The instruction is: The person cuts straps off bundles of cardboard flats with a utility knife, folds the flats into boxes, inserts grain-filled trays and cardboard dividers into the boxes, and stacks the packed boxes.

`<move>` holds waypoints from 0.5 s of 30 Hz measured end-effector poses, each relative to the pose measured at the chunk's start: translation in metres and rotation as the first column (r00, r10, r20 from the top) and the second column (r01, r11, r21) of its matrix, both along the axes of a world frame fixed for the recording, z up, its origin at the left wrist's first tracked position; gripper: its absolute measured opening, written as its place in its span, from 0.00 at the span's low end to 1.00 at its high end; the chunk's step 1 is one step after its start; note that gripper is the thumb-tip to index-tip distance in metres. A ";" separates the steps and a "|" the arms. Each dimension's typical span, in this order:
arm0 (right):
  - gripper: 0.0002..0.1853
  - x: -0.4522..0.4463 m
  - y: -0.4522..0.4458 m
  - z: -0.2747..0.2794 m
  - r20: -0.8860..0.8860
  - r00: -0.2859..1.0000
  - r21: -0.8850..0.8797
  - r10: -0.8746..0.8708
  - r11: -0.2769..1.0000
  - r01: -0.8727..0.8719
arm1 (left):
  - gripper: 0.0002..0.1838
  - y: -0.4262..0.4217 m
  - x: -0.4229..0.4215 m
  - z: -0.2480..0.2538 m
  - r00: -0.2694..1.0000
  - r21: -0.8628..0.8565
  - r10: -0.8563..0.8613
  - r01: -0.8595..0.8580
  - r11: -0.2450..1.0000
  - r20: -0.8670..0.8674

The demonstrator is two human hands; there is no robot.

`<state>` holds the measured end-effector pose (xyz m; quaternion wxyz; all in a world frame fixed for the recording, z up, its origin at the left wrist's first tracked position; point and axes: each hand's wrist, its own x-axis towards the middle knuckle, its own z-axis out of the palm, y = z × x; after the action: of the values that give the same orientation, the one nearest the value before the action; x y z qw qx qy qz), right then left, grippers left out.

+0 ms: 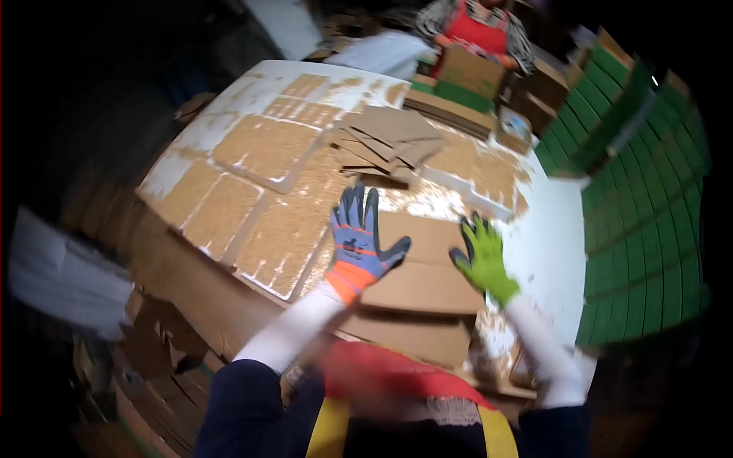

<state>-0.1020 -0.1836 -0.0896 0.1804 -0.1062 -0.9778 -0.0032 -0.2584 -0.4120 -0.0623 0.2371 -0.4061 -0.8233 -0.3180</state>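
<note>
A brown cardboard box (424, 267) lies in front of me on the table, its top flaps folded down flat. My left hand (359, 243), in a blue-grey glove with an orange cuff, rests at the box's left edge with fingers stretched out. At the right edge is my right hand (484, 259) in a green glove with dark fingertips, its fingers spread. Neither hand grips anything. Just beyond the box sits a loose pile of flat cardboard pieces (393, 137).
Trays filled with tan grainy material (267, 145) cover the table's left side, with crumbs scattered about. Green boxes (641, 206) are stacked high on the right. Across the table, a person in a red apron (477, 30) stands behind a green-and-brown carton (469, 76).
</note>
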 end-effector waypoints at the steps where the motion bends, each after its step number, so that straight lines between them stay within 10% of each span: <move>1: 0.43 0.000 -0.005 0.001 -0.007 0.998 0.021 -0.062 0.998 0.062 | 0.52 0.003 0.001 -0.015 0.961 -0.168 0.157 -0.121 0.978 0.226; 4: 0.47 0.011 0.009 0.018 -0.173 0.974 -0.366 -0.145 0.928 0.073 | 0.56 0.003 -0.006 -0.006 0.596 -0.473 0.333 0.091 0.876 0.731; 5: 0.43 0.018 0.020 0.044 0.353 0.884 -0.530 -0.305 0.713 0.458 | 0.56 0.006 -0.011 -0.001 0.587 -0.451 0.277 0.171 0.876 0.761; 6: 0.41 0.023 0.037 0.059 0.572 0.820 -0.760 -0.011 0.368 0.535 | 0.55 0.000 -0.012 0.003 0.563 -0.434 0.237 0.246 0.867 0.792; 7: 0.42 0.026 0.028 0.087 0.777 0.629 -0.595 0.033 0.366 0.716 | 0.55 -0.010 0.000 0.014 0.556 -0.442 0.257 0.227 0.868 0.790; 8: 0.45 0.046 0.049 0.068 0.678 0.723 -0.727 0.132 0.262 0.635 | 0.54 -0.017 0.012 0.033 0.617 -0.325 0.122 0.227 0.918 0.777; 10: 0.48 0.057 0.029 0.108 0.350 0.838 -0.726 0.418 -0.444 0.525 | 0.50 -0.025 0.028 0.024 0.751 -0.028 -0.181 0.256 0.966 0.636; 11: 0.45 0.063 0.021 0.097 0.342 0.898 -0.705 0.278 -0.556 0.441 | 0.47 -0.030 0.034 0.017 0.818 0.118 -0.320 0.301 0.946 0.478; 12: 0.42 0.072 0.012 0.082 0.344 0.930 -0.683 0.130 -0.645 0.343 | 0.46 -0.037 0.037 0.012 0.872 0.078 -0.332 0.327 0.942 0.359; 13: 0.39 0.088 0.004 0.050 0.302 0.953 -0.866 0.030 -0.409 0.287 | 0.41 -0.044 0.034 0.009 0.861 0.072 -0.422 0.420 0.905 0.283; 14: 0.37 0.099 -0.008 0.021 0.162 0.981 -0.844 -0.104 -0.530 0.083 | 0.41 -0.046 0.032 -0.012 0.871 0.068 -0.395 0.394 0.917 0.293; 15: 0.37 0.089 -0.055 0.038 0.009 0.954 -0.947 -0.299 -0.308 -0.088 | 0.42 -0.043 0.029 -0.045 0.768 0.360 -0.458 0.314 0.879 0.447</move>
<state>-0.0130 -0.2386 -0.0515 0.1359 -0.2961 -0.5344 0.7799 -0.2295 -0.4550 -0.1070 -0.0135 -0.4314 -0.7038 -0.5643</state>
